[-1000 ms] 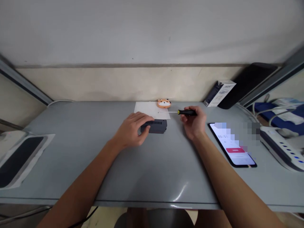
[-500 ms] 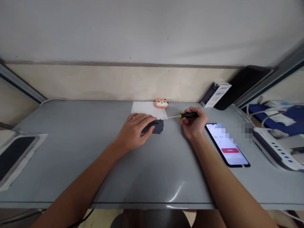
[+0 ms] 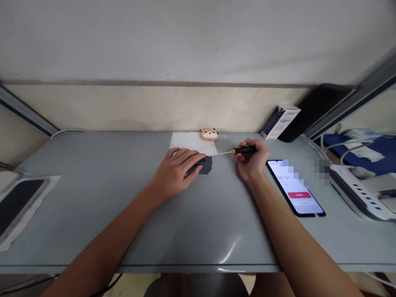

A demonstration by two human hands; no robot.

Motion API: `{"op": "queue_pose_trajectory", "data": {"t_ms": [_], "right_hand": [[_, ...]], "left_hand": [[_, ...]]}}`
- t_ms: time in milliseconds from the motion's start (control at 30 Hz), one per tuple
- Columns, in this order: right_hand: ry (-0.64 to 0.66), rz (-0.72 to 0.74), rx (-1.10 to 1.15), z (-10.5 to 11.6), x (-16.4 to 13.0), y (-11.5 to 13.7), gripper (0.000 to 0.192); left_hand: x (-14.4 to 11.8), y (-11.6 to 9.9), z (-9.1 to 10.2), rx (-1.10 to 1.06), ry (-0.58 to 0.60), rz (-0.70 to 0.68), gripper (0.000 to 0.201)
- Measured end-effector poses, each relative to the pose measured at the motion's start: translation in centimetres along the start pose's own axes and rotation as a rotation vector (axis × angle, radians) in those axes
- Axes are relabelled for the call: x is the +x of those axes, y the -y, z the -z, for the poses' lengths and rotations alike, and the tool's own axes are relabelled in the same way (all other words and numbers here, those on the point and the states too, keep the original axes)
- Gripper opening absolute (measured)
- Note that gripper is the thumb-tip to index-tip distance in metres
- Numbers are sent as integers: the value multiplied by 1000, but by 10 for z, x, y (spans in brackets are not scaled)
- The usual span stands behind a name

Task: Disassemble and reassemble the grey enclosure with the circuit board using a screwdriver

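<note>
Presently, at frame centre, the left hand (image 3: pixel 175 173) clasps a vented dark-grey box (image 3: pixel 206 166); the right hand (image 3: pixel 252 163), closed around a black-handled screwdriver (image 3: pixel 234 151), should hold it steady.

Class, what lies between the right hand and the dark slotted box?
In the head view, the screwdriver's slim metal shaft lies between them.

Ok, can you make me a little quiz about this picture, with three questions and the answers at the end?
1. Which hand is holding the screwdriver?
2. True or false: the left hand is holding the white carton.
3. What colour is the big button on the phone screen?
A) green
B) red
C) black

Key:
1. The right hand.
2. False; it is on the dark box.
3. B, red.
</note>
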State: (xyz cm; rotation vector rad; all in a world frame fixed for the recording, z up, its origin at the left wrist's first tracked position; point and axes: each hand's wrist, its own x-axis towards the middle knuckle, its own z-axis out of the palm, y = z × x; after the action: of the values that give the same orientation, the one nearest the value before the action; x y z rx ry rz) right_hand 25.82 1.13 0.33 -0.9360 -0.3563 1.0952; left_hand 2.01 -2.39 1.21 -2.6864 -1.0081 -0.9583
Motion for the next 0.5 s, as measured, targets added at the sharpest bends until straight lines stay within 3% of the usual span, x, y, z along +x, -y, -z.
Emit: {"op": "queue_pose_trajectory", "data": {"t_ms": [500], "right_hand": [[-79,-10,32,-3,-1,1,11]], "left_hand": [[2,0,1,209,14,-155,25]]}}
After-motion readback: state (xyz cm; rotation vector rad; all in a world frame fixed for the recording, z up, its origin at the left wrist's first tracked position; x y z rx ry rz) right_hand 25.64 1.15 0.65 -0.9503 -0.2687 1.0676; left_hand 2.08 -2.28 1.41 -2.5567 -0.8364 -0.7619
